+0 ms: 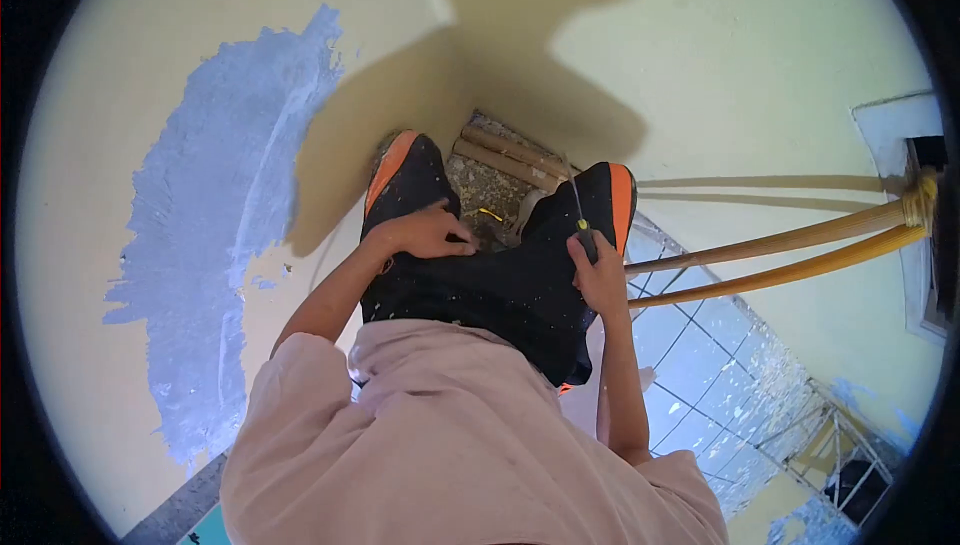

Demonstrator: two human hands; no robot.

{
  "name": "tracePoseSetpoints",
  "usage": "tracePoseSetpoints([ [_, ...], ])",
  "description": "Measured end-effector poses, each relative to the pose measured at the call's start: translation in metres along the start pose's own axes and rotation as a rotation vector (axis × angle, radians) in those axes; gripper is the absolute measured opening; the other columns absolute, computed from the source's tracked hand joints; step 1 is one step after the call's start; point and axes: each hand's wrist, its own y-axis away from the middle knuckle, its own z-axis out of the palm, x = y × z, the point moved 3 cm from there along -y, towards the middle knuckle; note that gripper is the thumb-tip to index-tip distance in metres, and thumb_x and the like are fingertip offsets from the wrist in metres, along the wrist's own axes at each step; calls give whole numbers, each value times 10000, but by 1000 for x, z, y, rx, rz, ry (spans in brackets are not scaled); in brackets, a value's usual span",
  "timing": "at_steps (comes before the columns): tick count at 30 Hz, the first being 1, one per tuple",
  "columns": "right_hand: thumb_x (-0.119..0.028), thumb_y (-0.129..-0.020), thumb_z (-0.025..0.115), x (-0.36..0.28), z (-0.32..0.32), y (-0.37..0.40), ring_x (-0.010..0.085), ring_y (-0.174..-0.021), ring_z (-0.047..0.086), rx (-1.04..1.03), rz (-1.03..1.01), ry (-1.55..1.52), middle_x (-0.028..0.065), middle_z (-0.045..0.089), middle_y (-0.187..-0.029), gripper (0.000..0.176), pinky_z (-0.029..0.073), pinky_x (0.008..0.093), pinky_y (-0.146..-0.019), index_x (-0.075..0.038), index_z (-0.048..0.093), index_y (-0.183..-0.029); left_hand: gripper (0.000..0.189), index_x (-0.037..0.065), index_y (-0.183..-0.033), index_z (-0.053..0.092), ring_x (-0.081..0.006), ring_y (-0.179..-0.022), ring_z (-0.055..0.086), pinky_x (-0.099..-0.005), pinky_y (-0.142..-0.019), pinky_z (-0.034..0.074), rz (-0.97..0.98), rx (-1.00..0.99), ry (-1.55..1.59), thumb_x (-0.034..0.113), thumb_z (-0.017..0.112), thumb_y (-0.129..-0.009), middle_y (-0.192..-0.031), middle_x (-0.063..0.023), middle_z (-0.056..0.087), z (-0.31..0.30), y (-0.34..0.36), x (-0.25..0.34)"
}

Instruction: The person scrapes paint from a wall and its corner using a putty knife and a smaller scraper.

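My right hand [602, 280] is closed around the dark handle of a screwdriver [586, 237], which has a yellow-green collar. Its thin shaft points up and away, over my right knee. My left hand [432, 233] lies on my left thigh, with its fingers loosely bent and nothing visible in them. Both hands rest near the black trousers [480, 290], which have orange side stripes and pale specks. Between my knees, a small yellow item [490, 215] lies on a speckled, dirty surface.
Wooden strips [510, 157] lie below, near the corner of the walls. Two bamboo poles [770, 245] slant in from a wall opening at right. Paint-spattered tiles [690, 355] and a metal frame [840, 455] are lower right. A grey-blue patch [215, 195] marks the left wall.
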Motion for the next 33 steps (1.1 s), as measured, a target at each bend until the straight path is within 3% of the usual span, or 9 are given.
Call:
tracePoseSetpoints([
  [6, -353, -852, 546, -4, -2, -27, 233, -479, 601, -84, -77, 222, 164, 585, -567, 403, 457, 348, -515, 32, 573, -968, 288, 114, -1051, 633, -285, -1124, 497, -528, -1018, 245, -148, 1217, -12, 297, 501, -872, -1148, -117, 577, -54, 26, -24],
  [10, -368, -856, 541, -5, 3, -8, 248, -503, 617, -24, -52, 141, 170, 585, -562, 439, 472, 365, -561, 37, 561, -1026, 273, 121, -1063, 628, -293, -1118, 499, -454, -996, 328, -167, 881, -702, 273, 515, -866, -1135, -101, 589, -15, 24, 1],
  [12, -367, -862, 535, 0, 12, 6, 257, -548, 630, -19, -12, 122, 191, 613, -655, 461, 473, 367, -568, -10, 509, -1151, 289, 101, -1044, 635, -269, -1149, 487, -379, -972, 374, -61, 160, -411, 300, 476, -907, -1164, -93, 579, 4, 37, 30],
  [16, -315, -906, 483, -4, 28, 17, 215, -621, 617, 410, -583, 33, 156, 610, -784, 495, 467, 313, -528, -168, 331, -1353, 345, 56, -1059, 608, -238, -1114, 517, -375, -965, 385, 52, 433, 551, 327, 439, -927, -1108, -94, 601, 2, 68, 29],
  [19, -171, -944, 417, -44, 54, 40, 99, -556, 492, -233, 105, -688, 33, 470, -741, 428, 421, 227, -433, -202, 344, -1365, 397, 10, -1164, 496, -190, -1004, 574, -306, -870, 443, 12, 1056, 1040, 322, 457, -923, -1029, -119, 614, 9, 67, -2],
  [24, -166, -933, 427, -135, 113, 28, 106, -532, 503, -370, -92, -798, 70, 538, -850, 422, 421, 235, -411, -183, 367, -1350, 569, 25, -1221, 415, -251, -998, 573, -350, -863, 450, 113, 864, 1445, 490, 418, -894, -1073, -150, 579, -10, 69, 8],
  [26, -173, -929, 430, -160, 138, 24, 106, -551, 514, -408, -161, -755, 86, 555, -879, 423, 437, 233, -425, -186, 371, -1347, 569, 19, -1191, 430, -286, -1014, 562, -379, -873, 450, 401, 377, 1743, 505, 397, -897, -1136, -168, 542, -27, 67, 0],
  [30, -186, -921, 448, -175, 187, 3, 140, -664, 595, -327, -106, -603, 121, 605, -825, 407, 478, 264, -496, -173, 412, -1326, 460, 57, -1046, 466, -279, -1010, 567, -380, -822, 492, 277, 1083, 1813, 488, 453, -888, -1021, -146, 579, -61, 71, 5],
  [33, -183, -915, 454, -186, 200, -4, 237, -807, 632, 33, -492, -407, 194, 632, -914, 341, 490, 316, -703, -93, 496, -1242, 333, 97, -933, 483, -188, -759, 595, -322, -677, 519, 491, 974, 1959, 428, 470, -904, -818, -56, 568, -64, 67, -26],
])
